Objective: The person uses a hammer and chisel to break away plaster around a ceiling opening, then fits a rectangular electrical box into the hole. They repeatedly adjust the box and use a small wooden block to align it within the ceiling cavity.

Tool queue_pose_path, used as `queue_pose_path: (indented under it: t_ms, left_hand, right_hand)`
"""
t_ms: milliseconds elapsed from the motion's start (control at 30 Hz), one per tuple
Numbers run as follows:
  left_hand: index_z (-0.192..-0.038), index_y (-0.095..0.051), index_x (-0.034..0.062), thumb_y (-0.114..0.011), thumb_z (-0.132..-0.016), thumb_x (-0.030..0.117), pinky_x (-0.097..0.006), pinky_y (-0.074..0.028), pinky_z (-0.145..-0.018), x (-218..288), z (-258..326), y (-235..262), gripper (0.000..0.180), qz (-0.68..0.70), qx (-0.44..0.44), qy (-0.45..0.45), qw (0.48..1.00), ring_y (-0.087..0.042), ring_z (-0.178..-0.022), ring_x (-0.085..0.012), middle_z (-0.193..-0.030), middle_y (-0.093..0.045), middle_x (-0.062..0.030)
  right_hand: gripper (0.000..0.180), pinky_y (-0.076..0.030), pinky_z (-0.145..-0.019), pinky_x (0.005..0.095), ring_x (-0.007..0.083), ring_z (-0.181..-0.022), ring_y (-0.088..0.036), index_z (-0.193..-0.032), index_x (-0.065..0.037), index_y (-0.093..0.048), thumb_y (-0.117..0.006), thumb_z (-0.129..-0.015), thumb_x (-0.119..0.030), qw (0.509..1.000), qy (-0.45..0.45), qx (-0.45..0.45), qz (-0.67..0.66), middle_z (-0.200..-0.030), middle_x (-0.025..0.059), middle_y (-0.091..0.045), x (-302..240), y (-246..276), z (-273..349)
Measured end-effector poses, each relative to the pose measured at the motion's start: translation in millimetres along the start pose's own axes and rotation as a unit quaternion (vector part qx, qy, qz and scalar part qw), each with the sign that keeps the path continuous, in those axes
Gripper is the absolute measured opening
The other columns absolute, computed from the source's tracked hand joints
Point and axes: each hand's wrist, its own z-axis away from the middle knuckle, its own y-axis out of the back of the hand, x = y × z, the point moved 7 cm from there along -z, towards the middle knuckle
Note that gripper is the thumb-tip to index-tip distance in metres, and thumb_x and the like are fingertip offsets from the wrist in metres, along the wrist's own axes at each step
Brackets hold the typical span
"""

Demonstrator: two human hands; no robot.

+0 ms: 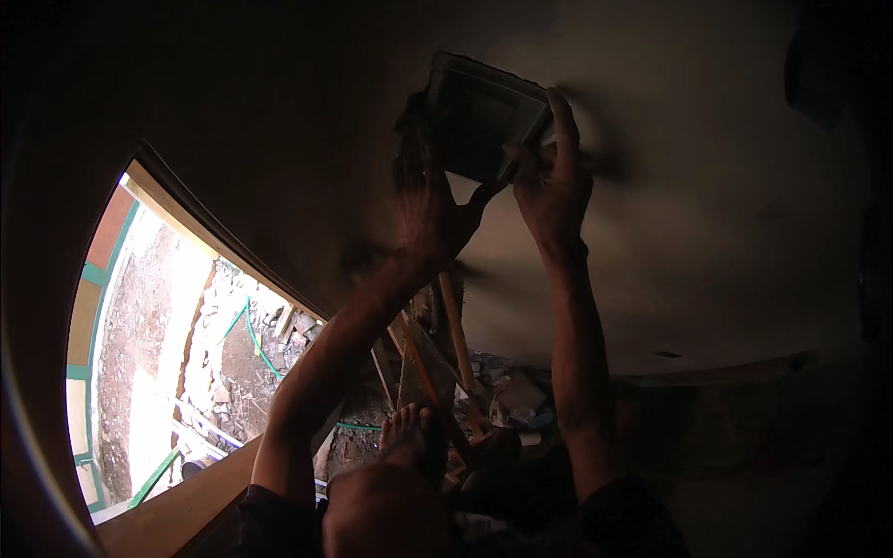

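Note:
A dark, shallow rectangular box (pixel 484 116) with a raised rim is held up, tilted, before the pale wall. My left hand (pixel 433 214) grips its lower left side, the thumb stretched along the lower edge; the left fingers sink into shadow. With my right hand (pixel 556 191) I hold the lower right corner, one finger reaching up the right edge and the others bent in at the bottom. Beside the box's left edge, a dark, ragged patch shows on the wall. Whether the box touches the wall is too dark to tell.
An opening at the left lets in bright light over rubble (pixel 246 363) and a green hose (pixel 260 352). Below my hands stand a wooden handle (pixel 456 325) and other poles. My bare foot (pixel 409 442) is among debris at the wall's base.

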Motion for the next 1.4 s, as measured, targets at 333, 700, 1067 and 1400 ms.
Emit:
queue_pose_path:
  t_ms: [333, 700, 1067, 1400]
  left_hand:
    - [-0.159, -0.006, 0.0064, -0.085, -0.076, 0.032, -0.062, -0.03, -0.109, -11.8, 11.9, -19.8, 0.117, -0.034, -0.096, 0.005, 0.995, -0.015, -0.144, -0.0533, -0.156, -0.025, -0.0281]
    - [-0.14, -0.048, 0.0054, -0.088, -0.072, 0.029, -0.053, -0.039, -0.103, -20.6, -2.4, -38.5, 0.082, 0.057, -0.149, 0.093, 0.983, -0.049, -0.124, -0.0383, -0.128, -0.056, -0.0195]
    - [-0.13, -0.059, 0.0072, -0.089, -0.07, 0.02, -0.046, -0.048, -0.091, -26.5, 9.9, -35.9, 0.068, -0.023, 0.07, 0.08, 0.994, -0.057, -0.11, -0.0321, -0.122, -0.057, -0.0162]
    - [-0.136, -0.051, -0.0018, -0.093, -0.065, 0.033, -0.051, -0.041, -0.1, -13.4, 5.4, -20.7, 0.089, -0.029, 0.078, 0.094, 0.992, -0.048, -0.121, -0.0397, -0.129, -0.049, -0.0232]
  right_hand:
    - [0.076, -0.053, -0.058, 0.032, 0.0168, -0.063, -0.069, -0.15, -0.016, -0.044, -0.08, -0.084, -0.016, 0.992, 0.026, -0.013, 0.123, -0.071, 0.0057, -0.068, -2.7, -9.0, 19.1]
    - [0.059, -0.051, -0.055, 0.0439, 0.0325, -0.061, -0.066, -0.14, -0.009, -0.035, -0.068, -0.092, -0.011, 0.995, -0.063, -0.017, -0.073, -0.074, 0.0118, -0.063, 21.6, 10.6, 24.7]
    - [0.055, -0.051, -0.056, 0.0371, 0.0279, -0.059, -0.068, -0.138, -0.007, -0.042, -0.07, -0.091, -0.01, 0.947, -0.24, -0.032, -0.21, -0.071, 0.0111, -0.066, 7.1, 85.1, 72.8]
    - [0.037, -0.053, -0.059, 0.0335, 0.0225, -0.062, -0.07, -0.129, -0.004, -0.056, -0.065, -0.095, -0.016, 0.94, -0.264, -0.174, -0.129, -0.069, 0.012, -0.067, -30.4, 94.2, 224.7]
